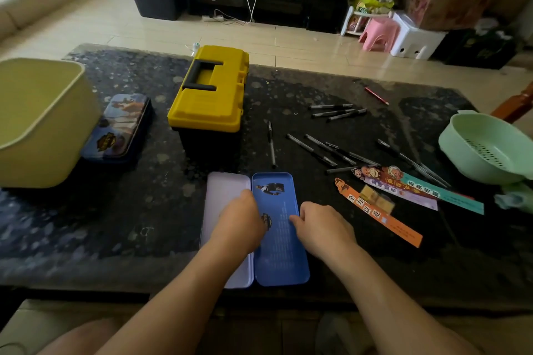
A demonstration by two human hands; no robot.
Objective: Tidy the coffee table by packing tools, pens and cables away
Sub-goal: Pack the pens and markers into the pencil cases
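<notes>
Tin pencil case (281, 242), likely light, stiff: you are pinching its right rim, right hand (324, 229); left hand (238, 225) covering hinge, fingers hidden.

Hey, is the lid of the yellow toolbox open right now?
No, the yellow toolbox has its lid closed down on its black lower half, handle lying flat on top.

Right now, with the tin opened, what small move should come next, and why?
Probably the right hand reaches for the nearest pen: the pencil tin lies open and flat under it and the left hand, while pens lie loose just beyond.
</notes>
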